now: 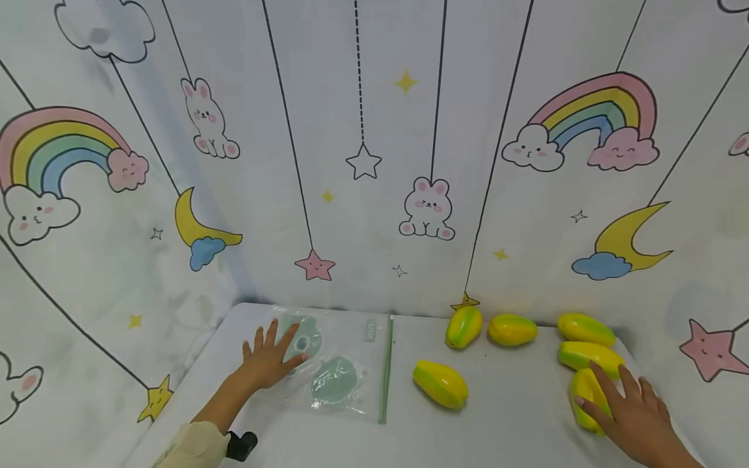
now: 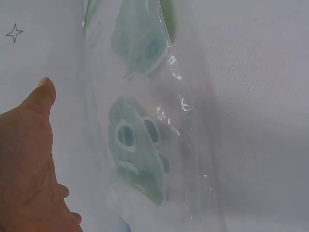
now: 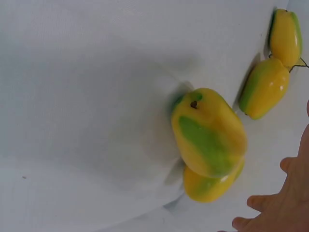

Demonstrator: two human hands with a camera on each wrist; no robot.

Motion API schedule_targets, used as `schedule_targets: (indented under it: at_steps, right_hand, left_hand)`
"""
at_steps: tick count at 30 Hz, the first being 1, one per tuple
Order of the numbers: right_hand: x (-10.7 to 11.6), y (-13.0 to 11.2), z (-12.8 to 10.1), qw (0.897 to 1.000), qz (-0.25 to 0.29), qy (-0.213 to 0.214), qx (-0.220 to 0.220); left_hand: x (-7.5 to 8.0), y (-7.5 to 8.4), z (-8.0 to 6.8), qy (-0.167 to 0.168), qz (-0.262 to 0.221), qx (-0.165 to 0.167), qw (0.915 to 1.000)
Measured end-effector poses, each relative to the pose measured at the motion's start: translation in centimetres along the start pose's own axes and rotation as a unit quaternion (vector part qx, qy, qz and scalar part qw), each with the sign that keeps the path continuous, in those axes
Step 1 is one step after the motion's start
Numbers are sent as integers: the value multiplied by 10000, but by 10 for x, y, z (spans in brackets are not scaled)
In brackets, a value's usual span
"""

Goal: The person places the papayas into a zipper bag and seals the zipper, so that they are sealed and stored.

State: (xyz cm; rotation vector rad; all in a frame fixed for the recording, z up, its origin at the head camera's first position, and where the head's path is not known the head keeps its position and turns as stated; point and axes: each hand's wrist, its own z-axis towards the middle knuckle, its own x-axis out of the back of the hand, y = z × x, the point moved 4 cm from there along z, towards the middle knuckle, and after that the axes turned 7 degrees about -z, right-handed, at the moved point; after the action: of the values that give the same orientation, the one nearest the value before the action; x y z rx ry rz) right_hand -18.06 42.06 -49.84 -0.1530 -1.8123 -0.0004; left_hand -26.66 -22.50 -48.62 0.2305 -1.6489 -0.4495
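Observation:
My left hand [image 1: 266, 361] has its fingers spread over the left part of a clear zip bag [image 1: 365, 364] with pale green shapes and a green seal strip. In the left wrist view the thumb points away from the bag; whether the hand touches it, I cannot tell. On the right, my right hand [image 1: 634, 413], fingers apart, hovers over or against a yellow-green papaya [image 1: 581, 383], partly covering it. Contact is unclear. Just beyond that fruit lie a second papaya [image 1: 576, 353] and a third papaya [image 1: 585, 328], in a row toward the back edge.
A lone papaya [image 1: 440, 383] lies mid-table, right of the bag. Two more stand near the back edge: one tilted papaya [image 1: 464, 327] and one sideways papaya [image 1: 512, 329]. Behind the white table [image 1: 497, 416] rises a cartoon-printed wall sheet [image 1: 374, 221].

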Motion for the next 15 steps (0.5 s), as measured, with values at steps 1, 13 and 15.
schedule_targets:
  at_steps: [1,13,15]
  right_hand:
    - [0,1,0,10000,5,10,5]
    - [2,0,-3,9999,158,5,-33]
    - [2,1,-3,9998,197,57,-16]
  left_hand:
    - [0,1,0,-5,-8,10,10000]
    - [4,8,-3,4,-34,-1,10000]
    - [4,10,-4,5,-1,-8,10000]
